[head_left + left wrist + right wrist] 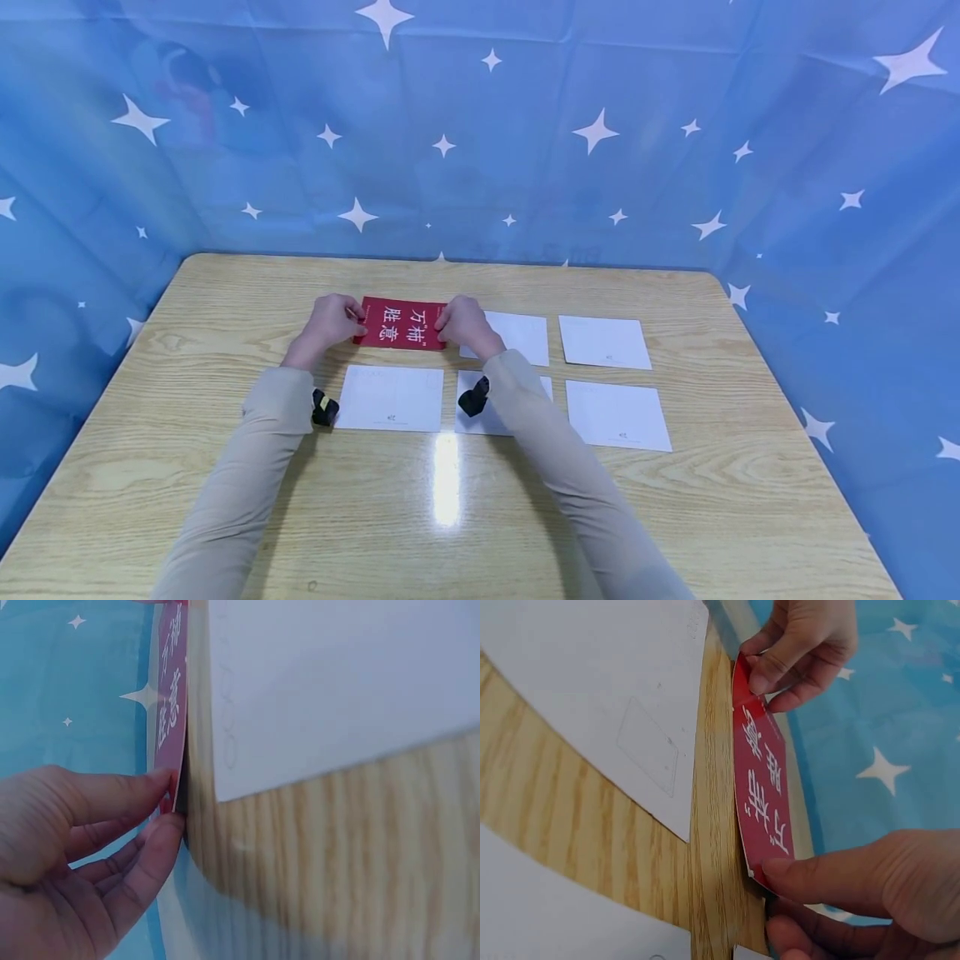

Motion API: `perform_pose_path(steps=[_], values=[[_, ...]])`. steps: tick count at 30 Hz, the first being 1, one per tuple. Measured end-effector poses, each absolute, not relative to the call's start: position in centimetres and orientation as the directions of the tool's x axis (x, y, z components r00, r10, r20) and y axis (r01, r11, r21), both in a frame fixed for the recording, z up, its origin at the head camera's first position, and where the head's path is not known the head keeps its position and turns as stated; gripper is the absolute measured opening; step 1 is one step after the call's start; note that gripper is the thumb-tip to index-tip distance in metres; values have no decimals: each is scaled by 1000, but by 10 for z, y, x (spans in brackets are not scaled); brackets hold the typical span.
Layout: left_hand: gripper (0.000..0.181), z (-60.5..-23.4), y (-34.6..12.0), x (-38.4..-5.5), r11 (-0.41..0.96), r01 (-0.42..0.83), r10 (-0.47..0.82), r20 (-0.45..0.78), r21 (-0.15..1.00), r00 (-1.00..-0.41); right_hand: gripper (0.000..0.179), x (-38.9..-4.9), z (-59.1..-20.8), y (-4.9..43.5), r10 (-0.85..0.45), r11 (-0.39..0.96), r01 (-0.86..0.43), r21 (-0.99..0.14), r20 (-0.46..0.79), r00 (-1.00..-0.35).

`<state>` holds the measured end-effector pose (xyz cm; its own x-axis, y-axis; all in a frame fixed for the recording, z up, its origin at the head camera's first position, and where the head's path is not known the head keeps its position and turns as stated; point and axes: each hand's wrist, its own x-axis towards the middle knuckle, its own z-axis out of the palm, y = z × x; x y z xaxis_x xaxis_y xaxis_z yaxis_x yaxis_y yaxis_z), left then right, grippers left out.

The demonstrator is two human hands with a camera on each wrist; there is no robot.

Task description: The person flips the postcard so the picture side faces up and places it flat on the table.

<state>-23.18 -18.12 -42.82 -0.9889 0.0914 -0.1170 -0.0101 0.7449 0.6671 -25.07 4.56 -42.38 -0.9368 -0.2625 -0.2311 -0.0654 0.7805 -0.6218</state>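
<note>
Both hands hold a red card (pixel 403 324) with white Chinese characters, one hand at each short end. My left hand (pixel 335 322) pinches the card's left end between thumb and fingers; in the left wrist view the card (pixel 172 697) tilts up from the wood. At the other end, the thumb of my right hand (pixel 467 323) lies on the printed face with fingers beneath, as the right wrist view shows. Below the red card lies a white card (pixel 390 398). Another white card (pixel 521 335) is partly covered by the right hand.
On the wooden table (pixel 187 500), a white card (pixel 604 342) lies at the back right and another white card (pixel 618 415) in front of it. The right forearm crosses one more white card (pixel 498 421). A blue star-patterned cloth (pixel 480 183) hangs behind.
</note>
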Motion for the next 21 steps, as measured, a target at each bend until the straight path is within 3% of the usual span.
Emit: perform_pose_path(steps=[12,16,21], values=[[21,-422,-176,-231,762,-59,78,-183,645,-980,13,-247,-418,43,-250,801,-59,-596,-244,-937],[18,-421,-176,-232,780,-65,83,-206,622,-975,3,-247,-417,41,-251,821,-65,-568,-255,-934],[16,-418,-174,-233,803,-52,95,-215,594,-972,19,-246,-416,40,-248,839,-60,-540,-282,-927]])
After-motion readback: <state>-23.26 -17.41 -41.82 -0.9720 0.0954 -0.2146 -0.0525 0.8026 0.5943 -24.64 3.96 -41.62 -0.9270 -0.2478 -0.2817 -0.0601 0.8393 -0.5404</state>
